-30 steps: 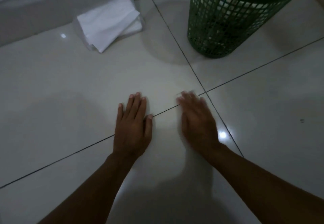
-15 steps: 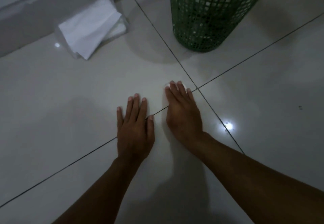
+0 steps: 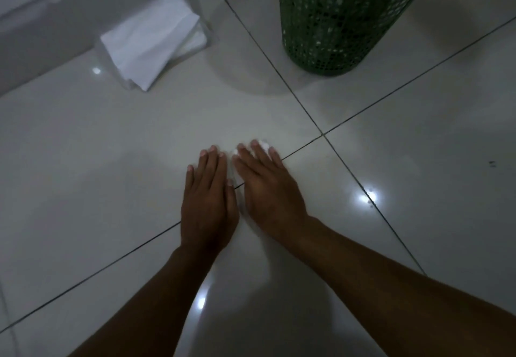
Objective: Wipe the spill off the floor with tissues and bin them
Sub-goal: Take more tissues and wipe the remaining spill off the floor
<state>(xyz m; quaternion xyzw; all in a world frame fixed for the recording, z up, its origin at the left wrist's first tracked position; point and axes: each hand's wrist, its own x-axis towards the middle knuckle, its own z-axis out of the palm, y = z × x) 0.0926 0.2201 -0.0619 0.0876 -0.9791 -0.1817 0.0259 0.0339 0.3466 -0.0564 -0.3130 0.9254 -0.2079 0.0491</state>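
Note:
My right hand [image 3: 268, 186] lies flat on the pale floor tiles with straight fingers, pressing a white tissue [image 3: 263, 143] that peeks out beyond its fingertips and along its left edge. My left hand [image 3: 208, 197] rests flat on the floor right beside it, fingers straight, nothing under it that I can see. A stack of white tissues [image 3: 152, 40] in a clear wrapper lies at the back left near the wall. The green mesh bin [image 3: 332, 19] stands at the back right with white tissues showing through its wall. No spill is visible on the glossy tile.
A grey wall base [image 3: 42, 35] runs along the back left. Dark grout lines cross just right of my right hand. A small dark speck [image 3: 492, 163] sits on the tile at the far right. Light spots reflect off the floor.
My right hand slid left with the tissue until it is nearly touching my left hand. The left hand stayed flat in the same place.

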